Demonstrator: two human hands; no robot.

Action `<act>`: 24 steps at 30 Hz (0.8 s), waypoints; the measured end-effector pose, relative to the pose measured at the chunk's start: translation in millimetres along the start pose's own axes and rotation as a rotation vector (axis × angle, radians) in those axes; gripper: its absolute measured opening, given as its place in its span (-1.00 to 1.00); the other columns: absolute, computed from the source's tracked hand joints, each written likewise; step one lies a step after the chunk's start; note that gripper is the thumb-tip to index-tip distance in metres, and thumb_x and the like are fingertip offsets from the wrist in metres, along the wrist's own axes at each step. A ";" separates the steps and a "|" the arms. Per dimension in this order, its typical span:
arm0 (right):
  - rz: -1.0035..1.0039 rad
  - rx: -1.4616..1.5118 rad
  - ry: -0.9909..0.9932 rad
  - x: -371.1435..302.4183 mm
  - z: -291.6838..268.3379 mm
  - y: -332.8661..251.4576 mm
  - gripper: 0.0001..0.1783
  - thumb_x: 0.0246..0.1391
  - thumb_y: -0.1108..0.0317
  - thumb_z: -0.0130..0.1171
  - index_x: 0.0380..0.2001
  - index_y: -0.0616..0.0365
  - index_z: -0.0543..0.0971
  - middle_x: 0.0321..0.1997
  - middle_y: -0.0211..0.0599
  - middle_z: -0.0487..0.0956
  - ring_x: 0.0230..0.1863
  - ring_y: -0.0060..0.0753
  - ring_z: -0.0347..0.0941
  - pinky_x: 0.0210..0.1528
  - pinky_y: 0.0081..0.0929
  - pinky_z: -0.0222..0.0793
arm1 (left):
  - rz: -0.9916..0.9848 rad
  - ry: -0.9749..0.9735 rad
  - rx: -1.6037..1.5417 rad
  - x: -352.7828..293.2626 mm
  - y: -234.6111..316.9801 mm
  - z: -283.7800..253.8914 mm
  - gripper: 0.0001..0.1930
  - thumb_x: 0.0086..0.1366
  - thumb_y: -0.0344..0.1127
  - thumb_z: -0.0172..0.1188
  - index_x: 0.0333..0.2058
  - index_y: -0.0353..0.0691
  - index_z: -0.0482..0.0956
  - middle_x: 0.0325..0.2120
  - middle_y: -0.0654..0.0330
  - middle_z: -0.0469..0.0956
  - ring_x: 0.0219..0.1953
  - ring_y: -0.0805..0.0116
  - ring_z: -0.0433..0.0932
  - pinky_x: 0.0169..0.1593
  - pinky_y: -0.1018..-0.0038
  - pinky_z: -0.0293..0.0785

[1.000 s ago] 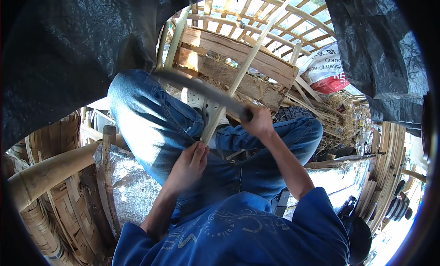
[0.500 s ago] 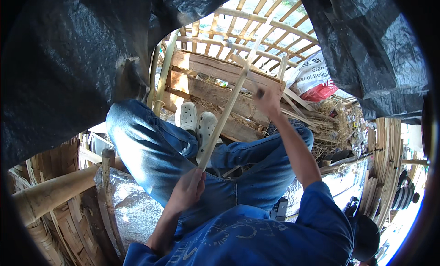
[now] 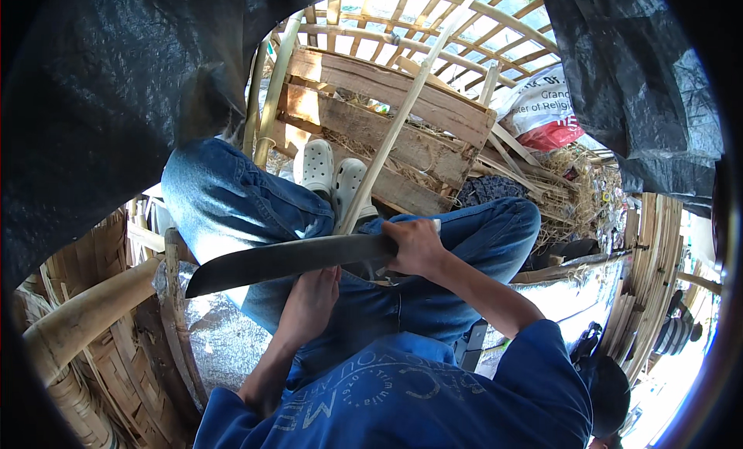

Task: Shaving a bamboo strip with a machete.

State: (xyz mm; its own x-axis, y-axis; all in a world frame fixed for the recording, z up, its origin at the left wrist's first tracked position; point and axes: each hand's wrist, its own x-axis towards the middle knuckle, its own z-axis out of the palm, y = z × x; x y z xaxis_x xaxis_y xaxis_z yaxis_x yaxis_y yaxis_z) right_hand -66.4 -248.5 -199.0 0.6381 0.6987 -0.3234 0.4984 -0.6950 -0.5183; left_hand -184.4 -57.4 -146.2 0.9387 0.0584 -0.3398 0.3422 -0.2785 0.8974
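Observation:
My right hand is closed round the handle of a machete, above my lap. The machete's broad dark blade points left, passing over the near end of a long pale bamboo strip. Just below the blade, my left hand is closed on that near end; the blade covers its fingertips and the tip of the strip. From there the strip slants up and away between my knees, past my white clogs, toward the bamboo slats at the far side.
A wooden plank crate with straw stands beyond my feet. Black plastic sheeting hangs on the left and right. A white and red sack lies at the far right, near scattered bamboo pieces. A thick bamboo pole crosses at the left.
My right hand has come down and nearer, from beside the strip's upper part to above my lap, bringing the machete across the strip's near end. The left hand stays on the strip.

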 end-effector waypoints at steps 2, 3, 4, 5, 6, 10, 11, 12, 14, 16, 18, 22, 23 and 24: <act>-0.012 -0.013 0.021 5.3 2.3 5.3 -0.53 -0.47 0.22 0.33 -0.36 0.12 0.48 -0.52 -0.13 0.54 -0.37 -0.03 0.53 -0.27 -0.20 0.44 | -0.037 -0.003 -0.072 -0.1 -2.8 -2.6 -0.91 0.32 -0.47 -0.14 -0.32 -0.37 0.33 -0.49 0.04 0.34 -0.45 0.13 0.38 -0.32 0.32 0.34; 0.001 -0.029 0.082 8.0 5.7 12.9 -0.57 -0.42 0.23 0.32 -0.38 0.13 0.49 -0.54 -0.12 0.54 -0.40 -0.03 0.53 -0.29 -0.19 0.45 | -0.070 -0.050 -0.014 0.1 -3.2 -4.4 -0.89 0.33 -0.45 -0.14 -0.33 -0.37 0.33 -0.50 0.03 0.35 -0.47 0.11 0.39 -0.33 0.30 0.34; 0.015 -0.044 0.142 11.8 7.0 19.5 -0.62 -0.38 0.23 0.30 -0.40 0.14 0.50 -0.55 -0.10 0.54 -0.42 -0.02 0.53 -0.31 -0.17 0.45 | -0.104 -0.096 0.045 -0.2 -3.7 -5.7 -0.87 0.33 -0.44 -0.15 -0.34 -0.37 0.34 -0.52 0.02 0.37 -0.49 0.09 0.40 -0.34 0.29 0.34; 0.007 -0.041 0.137 20.4 4.1 25.6 -0.62 -0.38 0.23 0.30 -0.40 0.14 0.50 -0.55 -0.10 0.54 -0.42 -0.02 0.53 -0.31 -0.17 0.45 | -0.110 -0.089 0.045 -1.9 -3.2 -5.5 -0.87 0.33 -0.44 -0.15 -0.34 -0.37 0.34 -0.52 0.02 0.37 -0.49 0.09 0.40 -0.34 0.29 0.34; 0.115 -0.014 0.217 29.8 -3.8 33.5 -0.70 -0.31 0.21 0.27 -0.45 0.12 0.51 -0.56 -0.09 0.55 -0.44 -0.02 0.53 -0.32 -0.16 0.46 | -0.172 -0.068 -0.051 -3.0 -0.8 -3.6 -0.75 0.39 -0.28 -0.21 -0.35 -0.33 0.36 -0.62 0.19 0.29 -0.60 0.36 0.29 -0.48 0.44 0.22; 0.165 -0.095 0.313 59.7 -22.9 53.9 -0.81 -0.12 0.24 0.14 -0.50 0.14 0.54 -0.60 -0.03 0.54 -0.54 0.01 0.51 -0.41 -0.17 0.47 | -0.156 -0.067 0.026 -0.9 -0.2 -7.0 -0.84 0.33 -0.39 -0.17 -0.39 -0.33 0.33 -0.60 0.00 0.37 -0.55 0.10 0.40 -0.43 0.29 0.32; 0.215 -0.053 0.387 71.7 -25.3 70.3 -0.79 -0.10 0.22 0.13 -0.48 0.13 0.57 -0.59 -0.02 0.55 -0.54 0.00 0.52 -0.41 -0.18 0.46 | -0.150 -0.063 0.032 -4.5 -0.5 -5.3 -0.84 0.33 -0.39 -0.17 -0.39 -0.33 0.33 -0.60 0.00 0.37 -0.55 0.10 0.40 -0.43 0.29 0.32; 0.266 -0.013 0.462 83.8 -32.3 91.3 -0.77 -0.08 0.20 0.13 -0.45 0.13 0.59 -0.57 0.00 0.55 -0.53 -0.01 0.53 -0.42 -0.20 0.46 | -0.002 -0.026 0.126 -10.9 -4.5 -0.7 -0.85 0.32 -0.39 -0.16 -0.40 -0.32 0.33 -0.61 0.01 0.35 -0.56 0.10 0.39 -0.45 0.30 0.31; 0.578 0.192 0.440 108.6 -76.2 108.9 -0.71 -0.07 0.17 0.13 -0.39 0.15 0.62 -0.57 0.00 0.56 -0.51 -0.04 0.55 -0.43 -0.22 0.45 | 0.141 0.020 0.226 -19.6 -8.6 2.4 -0.86 0.31 -0.40 -0.14 -0.40 -0.32 0.33 -0.63 0.02 0.33 -0.57 0.09 0.38 -0.46 0.30 0.29; 0.562 -0.031 0.607 118.7 -109.5 155.5 -0.65 -0.09 0.16 0.08 -0.36 0.23 0.63 -0.53 0.00 0.59 -0.38 -0.03 0.56 -0.32 -0.18 0.44 | 0.154 -0.030 0.183 -19.9 -2.2 0.7 -0.90 0.27 -0.43 -0.13 -0.39 -0.32 0.33 -0.64 0.04 0.30 -0.58 0.11 0.37 -0.47 0.30 0.29; 0.565 -0.017 0.589 120.6 -117.3 173.3 -0.64 -0.09 0.15 0.09 -0.35 0.21 0.62 -0.52 0.01 0.59 -0.37 -0.02 0.56 -0.30 -0.18 0.44 | 0.248 0.008 0.227 -17.1 -12.1 3.5 -0.90 0.26 -0.43 -0.13 -0.39 -0.32 0.33 -0.64 0.05 0.31 -0.57 0.12 0.37 -0.46 0.31 0.29; 0.472 0.008 0.443 95.5 -83.8 152.8 -0.65 -0.08 0.13 0.13 -0.30 0.14 0.61 -0.43 0.01 0.59 -0.33 0.00 0.54 -0.22 -0.22 0.43 | -0.260 -0.124 -0.103 -6.0 16.8 -2.1 -0.89 0.27 -0.41 -0.15 -0.38 -0.31 0.33 -0.62 0.09 0.33 -0.56 0.19 0.39 -0.43 0.35 0.30; 0.448 0.055 0.395 79.1 -71.6 128.3 -0.66 -0.08 0.13 0.13 -0.29 0.12 0.60 -0.41 0.00 0.59 -0.32 -0.01 0.54 -0.21 -0.23 0.42 | -0.264 -0.121 -0.113 -4.7 15.1 2.5 -0.89 0.27 -0.41 -0.15 -0.38 -0.31 0.33 -0.62 0.09 0.33 -0.56 0.19 0.39 -0.43 0.35 0.30; 0.378 0.067 0.338 62.0 -60.7 98.6 -0.69 -0.07 0.14 0.13 -0.33 0.13 0.58 -0.43 -0.02 0.58 -0.31 -0.01 0.54 -0.19 -0.21 0.42 | -0.203 -0.068 -0.058 -5.7 9.7 5.5 -0.78 0.34 -0.31 -0.19 -0.39 -0.32 0.34 -0.66 0.15 0.29 -0.59 0.33 0.32 -0.46 0.41 0.26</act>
State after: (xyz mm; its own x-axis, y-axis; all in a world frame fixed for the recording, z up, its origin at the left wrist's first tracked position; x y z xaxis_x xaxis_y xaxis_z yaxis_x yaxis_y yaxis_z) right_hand 57.9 -284.0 -222.1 0.9261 0.2993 -0.2296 0.1647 -0.8685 -0.4676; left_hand -186.7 -65.7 -137.1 0.8459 0.0427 -0.5316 0.5276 -0.2122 0.8225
